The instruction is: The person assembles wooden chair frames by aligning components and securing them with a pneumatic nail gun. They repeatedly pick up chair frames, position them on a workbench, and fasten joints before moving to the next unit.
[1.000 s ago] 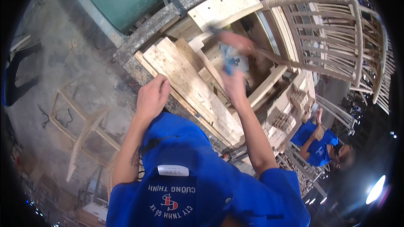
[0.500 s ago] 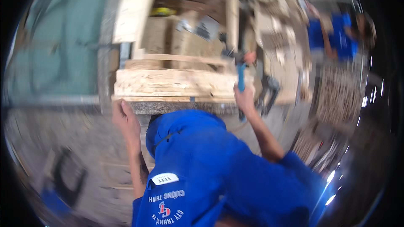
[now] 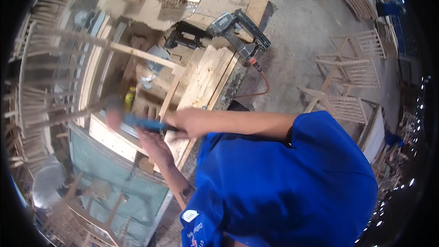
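My right hand [image 3: 187, 122] grips the handle of a mallet [image 3: 145, 123], its reddish head blurred and pointing left. Just below the handle is my left hand [image 3: 157, 148], palm turned up and fingers stretched out past the handle. Both hands are over the near end of a wooden bench [image 3: 112, 138] with an open compartment. Beside them, light wooden strips [image 3: 169, 93] form part of a frame across this compartment. Boards [image 3: 208, 77] lie along the bench's right side. Whether my left fingers touch the handle is unclear.
Two nail guns, one grey [image 3: 238, 34] with an orange hose [image 3: 267, 82] and one black [image 3: 185, 39], lie at the bench's far right. A yellow object [image 3: 130, 98] sits inside the compartment. Slatted wooden chair parts [image 3: 50, 77] stand left; folding chairs [image 3: 350, 71] stand right.
The view has swung round. My right hand has brought the mallet from the bench's right side to the left, across my left hand, which has left the bench edge and opened.
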Demonstrator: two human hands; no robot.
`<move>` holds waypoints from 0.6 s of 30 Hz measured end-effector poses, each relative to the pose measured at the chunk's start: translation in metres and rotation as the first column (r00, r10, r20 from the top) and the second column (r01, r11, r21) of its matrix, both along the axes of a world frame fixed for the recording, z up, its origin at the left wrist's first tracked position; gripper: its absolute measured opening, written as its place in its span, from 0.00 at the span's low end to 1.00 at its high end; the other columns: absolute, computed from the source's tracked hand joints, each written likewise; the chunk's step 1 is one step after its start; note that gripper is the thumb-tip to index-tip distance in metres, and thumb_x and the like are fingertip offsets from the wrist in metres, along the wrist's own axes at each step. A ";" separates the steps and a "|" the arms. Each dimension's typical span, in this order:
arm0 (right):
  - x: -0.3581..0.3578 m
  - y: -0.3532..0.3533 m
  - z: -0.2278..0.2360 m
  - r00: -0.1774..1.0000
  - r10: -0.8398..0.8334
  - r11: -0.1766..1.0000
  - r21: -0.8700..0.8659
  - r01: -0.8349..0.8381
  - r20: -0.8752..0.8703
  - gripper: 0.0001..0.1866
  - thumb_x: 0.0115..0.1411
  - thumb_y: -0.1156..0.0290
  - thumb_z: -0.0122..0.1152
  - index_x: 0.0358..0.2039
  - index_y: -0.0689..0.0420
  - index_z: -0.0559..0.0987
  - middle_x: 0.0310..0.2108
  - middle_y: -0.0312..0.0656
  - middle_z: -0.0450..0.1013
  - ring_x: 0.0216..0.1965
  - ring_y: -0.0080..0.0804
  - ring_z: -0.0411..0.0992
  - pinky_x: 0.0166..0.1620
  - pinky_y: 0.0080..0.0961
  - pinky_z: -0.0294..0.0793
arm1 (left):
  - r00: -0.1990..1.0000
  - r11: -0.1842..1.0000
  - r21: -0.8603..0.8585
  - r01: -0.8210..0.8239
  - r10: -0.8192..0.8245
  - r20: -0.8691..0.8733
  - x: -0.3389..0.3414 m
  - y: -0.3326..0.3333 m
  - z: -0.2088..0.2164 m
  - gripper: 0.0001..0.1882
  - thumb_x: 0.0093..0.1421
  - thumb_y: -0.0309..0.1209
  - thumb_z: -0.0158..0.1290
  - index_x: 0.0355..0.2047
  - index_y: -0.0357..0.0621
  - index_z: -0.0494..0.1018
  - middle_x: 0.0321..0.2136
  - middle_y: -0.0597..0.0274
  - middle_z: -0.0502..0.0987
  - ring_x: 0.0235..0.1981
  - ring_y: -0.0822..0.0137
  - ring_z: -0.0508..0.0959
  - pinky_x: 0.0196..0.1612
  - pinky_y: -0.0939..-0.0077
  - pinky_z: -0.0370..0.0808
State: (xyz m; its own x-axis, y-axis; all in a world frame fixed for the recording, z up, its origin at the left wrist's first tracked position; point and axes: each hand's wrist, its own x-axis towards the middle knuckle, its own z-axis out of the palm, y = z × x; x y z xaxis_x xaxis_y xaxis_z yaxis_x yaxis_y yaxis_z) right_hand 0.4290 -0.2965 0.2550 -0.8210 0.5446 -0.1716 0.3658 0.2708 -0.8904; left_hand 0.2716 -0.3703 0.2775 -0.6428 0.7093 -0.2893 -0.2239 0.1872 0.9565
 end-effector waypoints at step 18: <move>0.017 0.184 -0.035 0.479 -0.867 0.262 -0.694 0.670 0.135 0.13 0.67 0.60 0.59 0.39 0.56 0.74 0.29 0.39 0.72 0.28 0.28 0.75 0.38 0.31 0.80 | 0.831 0.883 -0.438 0.171 -0.368 -0.418 -0.052 -0.047 -0.077 0.36 0.67 0.51 0.54 0.70 0.48 0.62 0.68 0.43 0.57 0.68 0.44 0.60 0.67 0.42 0.59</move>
State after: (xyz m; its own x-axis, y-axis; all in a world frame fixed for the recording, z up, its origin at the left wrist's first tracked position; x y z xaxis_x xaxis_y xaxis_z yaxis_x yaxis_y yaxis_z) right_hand 0.4459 -0.1125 0.2196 -0.1257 0.7822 -0.6102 -0.1480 -0.6230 -0.7681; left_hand 0.2192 -0.4173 0.2009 -0.5660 0.7783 -0.2720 0.3530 0.5269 0.7731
